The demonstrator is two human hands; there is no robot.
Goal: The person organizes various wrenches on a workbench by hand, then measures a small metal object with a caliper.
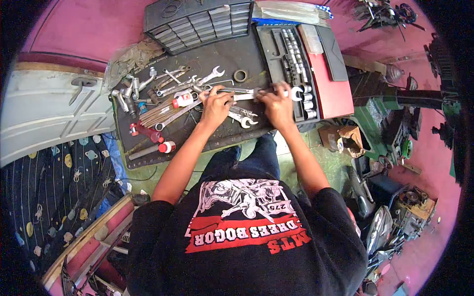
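Observation:
A large open-ended wrench [243, 97] lies level between my hands, its open jaw toward the right by the socket tray. My left hand [216, 106] has its fingers curled at the wrench's left end, over other tools. Near the right end, my right hand [277, 101] is closed round the wrench, just left of the jaw. Below them a smaller wrench [244, 120] rests on the dark mat [197, 133]. A combination wrench [177, 115] and a white bottle with a red cap [183, 100] lie to the left of my left hand.
A socket tray [270, 44] stands at the right, beside a red case [332, 93]. Behind is a small-drawer cabinet [202, 24]. Socket wrenches [129, 93], a metal ring [240, 75] and a second red-capped bottle [167, 147] are on the bench. A cardboard box [340, 139] sits beyond its right side.

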